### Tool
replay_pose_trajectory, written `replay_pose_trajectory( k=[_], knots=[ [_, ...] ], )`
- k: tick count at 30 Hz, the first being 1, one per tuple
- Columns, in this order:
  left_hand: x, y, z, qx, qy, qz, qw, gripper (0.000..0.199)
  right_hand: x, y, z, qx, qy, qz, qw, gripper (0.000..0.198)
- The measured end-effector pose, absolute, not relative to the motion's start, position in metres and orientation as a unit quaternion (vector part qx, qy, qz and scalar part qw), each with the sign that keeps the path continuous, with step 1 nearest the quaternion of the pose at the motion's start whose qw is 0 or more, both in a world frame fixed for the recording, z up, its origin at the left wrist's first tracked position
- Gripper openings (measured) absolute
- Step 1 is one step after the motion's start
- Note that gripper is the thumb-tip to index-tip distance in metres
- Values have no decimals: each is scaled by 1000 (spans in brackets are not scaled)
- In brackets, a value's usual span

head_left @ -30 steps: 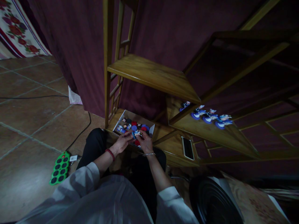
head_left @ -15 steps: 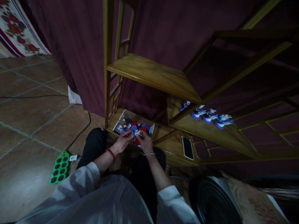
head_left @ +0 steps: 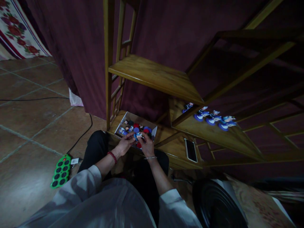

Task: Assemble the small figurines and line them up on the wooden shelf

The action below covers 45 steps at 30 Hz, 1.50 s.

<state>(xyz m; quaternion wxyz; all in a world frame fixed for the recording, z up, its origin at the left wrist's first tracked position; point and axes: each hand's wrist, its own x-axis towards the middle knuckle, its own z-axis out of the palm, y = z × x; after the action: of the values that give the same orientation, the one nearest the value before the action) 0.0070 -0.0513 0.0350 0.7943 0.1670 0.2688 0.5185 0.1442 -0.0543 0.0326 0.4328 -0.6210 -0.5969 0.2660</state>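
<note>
A small blue-and-white figurine [head_left: 139, 135] is pinched between my two hands, over the near side of an open white box [head_left: 154, 130]. My left hand [head_left: 125, 144] has its fingertips on the figurine's blue part. On the other side, my right hand [head_left: 147, 145] grips it with thumb and fingers. In the box lie several figurines and round bases, some red, some blue; a blue disc [head_left: 136, 129] shows just behind my fingers. My hands hide part of the box's contents.
Several figurines on blue bases [head_left: 213, 120] stand on a wooden shelf to the right. A phone [head_left: 190, 150] lies on the lower board. Another shelf board [head_left: 154, 76] juts out above the box. A green power strip [head_left: 60, 171] is on the tiled floor at left.
My right hand has shifted very slightly left, against the figurine. Otherwise both hands keep their hold over the box.
</note>
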Motion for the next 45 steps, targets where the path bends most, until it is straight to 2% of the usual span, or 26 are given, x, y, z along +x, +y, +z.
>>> replay_pose_trajectory(
  k=[9, 16, 24, 37, 42, 45],
  knots=[
    [7, -52, 35, 154, 284, 503, 802, 23, 146, -56, 35, -603, -603, 296, 431, 34],
    [7, -52, 35, 156, 277, 501, 805, 34, 148, -55, 33, -606, -596, 301, 433, 37],
    [8, -52, 38, 160, 280, 496, 806, 34, 151, -52, 30, -596, -596, 304, 444, 31],
    [7, -58, 42, 162, 280, 484, 813, 32, 153, -57, 42, -600, -632, 278, 404, 31],
    [11, -54, 44, 207, 263, 493, 803, 30, 150, -60, 51, -587, -675, 222, 388, 30],
    [13, -52, 44, 210, 258, 507, 795, 35, 147, -61, 54, -581, -691, 198, 381, 29]
  ],
)
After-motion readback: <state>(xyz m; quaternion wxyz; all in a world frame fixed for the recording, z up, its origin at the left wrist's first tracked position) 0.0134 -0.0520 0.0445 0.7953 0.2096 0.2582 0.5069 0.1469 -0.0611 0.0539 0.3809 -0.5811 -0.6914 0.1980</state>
